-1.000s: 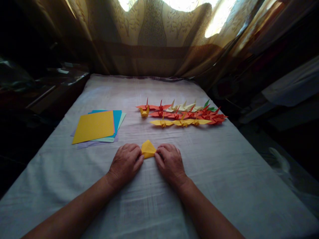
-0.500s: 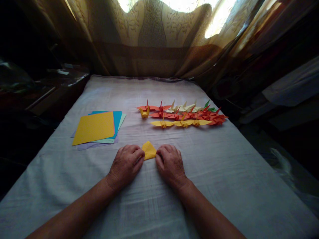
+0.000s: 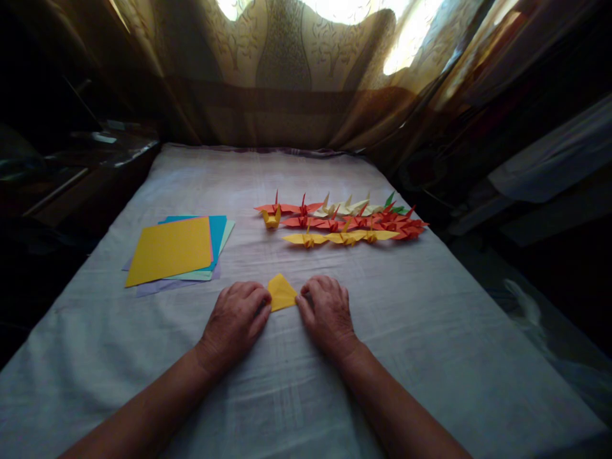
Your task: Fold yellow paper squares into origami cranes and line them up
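Observation:
A small piece of folded yellow origami paper [image 3: 282,293] lies on the cloth between my hands, its point facing away from me. My left hand [image 3: 239,313] pinches its left edge between thumb and fingers. At the lower right corner, my right hand [image 3: 327,311] has its thumb and curled fingers closed on the paper. The fingertips partly cover both edges of the fold.
Left of my hands lies a stack of coloured paper squares [image 3: 169,252], yellow on top. Beyond my hands stand rows of red, yellow, cream and green paper cranes [image 3: 349,222], with a part-folded yellow piece [image 3: 271,218] at their left. A patterned curtain [image 3: 282,95] hangs behind the cloth-covered table [image 3: 421,357].
The whole view has shifted slightly, with things on the table sitting a little further left. Both hands keep their hold on the folded yellow paper, and its shape looks the same.

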Tool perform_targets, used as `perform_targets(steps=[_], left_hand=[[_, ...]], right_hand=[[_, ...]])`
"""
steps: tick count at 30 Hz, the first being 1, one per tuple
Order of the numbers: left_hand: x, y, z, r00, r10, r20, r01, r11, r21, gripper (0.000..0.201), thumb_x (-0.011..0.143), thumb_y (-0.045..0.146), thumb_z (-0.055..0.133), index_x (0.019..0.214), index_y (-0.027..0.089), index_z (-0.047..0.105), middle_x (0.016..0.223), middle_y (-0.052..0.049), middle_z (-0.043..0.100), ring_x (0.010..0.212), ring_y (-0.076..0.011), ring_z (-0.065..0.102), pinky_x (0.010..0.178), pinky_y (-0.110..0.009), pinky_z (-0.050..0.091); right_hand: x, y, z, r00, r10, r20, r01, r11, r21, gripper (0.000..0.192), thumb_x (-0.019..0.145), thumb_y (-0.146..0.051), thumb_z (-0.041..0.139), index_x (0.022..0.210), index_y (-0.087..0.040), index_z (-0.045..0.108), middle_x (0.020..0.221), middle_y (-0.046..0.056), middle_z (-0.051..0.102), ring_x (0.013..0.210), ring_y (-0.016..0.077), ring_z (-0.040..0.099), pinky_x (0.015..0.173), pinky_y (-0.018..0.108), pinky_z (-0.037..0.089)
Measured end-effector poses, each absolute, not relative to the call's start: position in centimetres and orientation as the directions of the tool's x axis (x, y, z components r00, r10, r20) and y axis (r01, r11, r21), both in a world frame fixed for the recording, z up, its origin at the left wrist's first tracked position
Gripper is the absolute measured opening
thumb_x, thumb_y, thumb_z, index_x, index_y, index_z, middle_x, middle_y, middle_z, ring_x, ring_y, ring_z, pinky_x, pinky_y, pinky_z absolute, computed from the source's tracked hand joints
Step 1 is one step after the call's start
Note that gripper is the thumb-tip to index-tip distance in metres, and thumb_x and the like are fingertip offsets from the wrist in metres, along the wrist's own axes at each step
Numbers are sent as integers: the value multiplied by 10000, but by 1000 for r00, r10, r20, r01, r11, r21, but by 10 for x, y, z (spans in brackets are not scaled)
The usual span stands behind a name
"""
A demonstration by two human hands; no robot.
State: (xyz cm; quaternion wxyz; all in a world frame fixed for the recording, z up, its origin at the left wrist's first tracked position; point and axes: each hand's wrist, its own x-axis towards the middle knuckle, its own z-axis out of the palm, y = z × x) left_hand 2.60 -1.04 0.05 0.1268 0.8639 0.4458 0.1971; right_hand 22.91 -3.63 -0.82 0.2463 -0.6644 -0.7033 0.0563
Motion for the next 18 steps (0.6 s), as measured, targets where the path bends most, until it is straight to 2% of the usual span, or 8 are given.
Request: perform_targets(steps=[6,18], left_hand=[[24,-9,-1,515,829,220,709,-555,434,91,910,238,540,932,209,623,1024,-61,675,976,-245,593,895,-414,448],[18,-2,5,507,829,234,717,-557,419,142,909,241,538,816,190,633,894,-61,671,875,-228,602,831,-388,478]], right_hand=[[230,-39,-9,15,958,285,901,111,-420,59,875,-189,642,849,-221,599,979,47,647,964,232,538,842,354,343],[228,-39,-10,5,951,308,907,126,-403,30,896,-202,625,892,-227,640,1002,50,649,964,227,532,849,354,351]])
